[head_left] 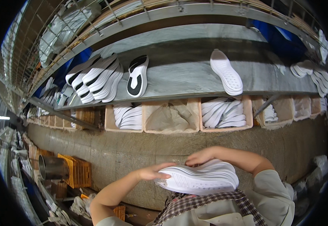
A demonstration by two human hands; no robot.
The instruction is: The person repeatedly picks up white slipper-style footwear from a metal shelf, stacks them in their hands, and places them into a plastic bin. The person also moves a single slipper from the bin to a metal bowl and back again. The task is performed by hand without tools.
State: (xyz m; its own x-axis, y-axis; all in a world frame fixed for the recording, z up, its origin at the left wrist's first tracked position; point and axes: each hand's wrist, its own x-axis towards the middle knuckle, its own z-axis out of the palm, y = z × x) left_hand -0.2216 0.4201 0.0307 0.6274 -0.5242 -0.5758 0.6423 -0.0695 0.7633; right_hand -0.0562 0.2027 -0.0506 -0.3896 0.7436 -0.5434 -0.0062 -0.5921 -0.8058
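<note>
- The grey conveyor belt (179, 75) runs across the upper part of the view, bent by the lens, with a wire rack above it.
- Below the belt's front edge sits a row of cardboard bins (171, 130); one holds crumpled brown paper, those on either side hold white soles stood on edge.
- A leaning row of white soles with dark undersides (96, 79) lies on the belt at the left.
- The stack of white shoe soles (199, 177) is held low in the middle of the view, close to the person's checked apron and well apart from the belt. It is several thin soles laid flat on one another (their edges show as fine parallel lines), with the nearest face dotted in small round holes and the toe end pointing left.
- A single white sole (226, 73) lies alone on the belt to the right, tread up.
- A black-and-white sole (137, 75) lies on the belt just beside the leaning row.
- The right hand (199, 156) rests over the stack's top edge, its grip curled onto it.
- The left hand (152, 172) meets the stack's toe end, fingers closed against it.
</note>
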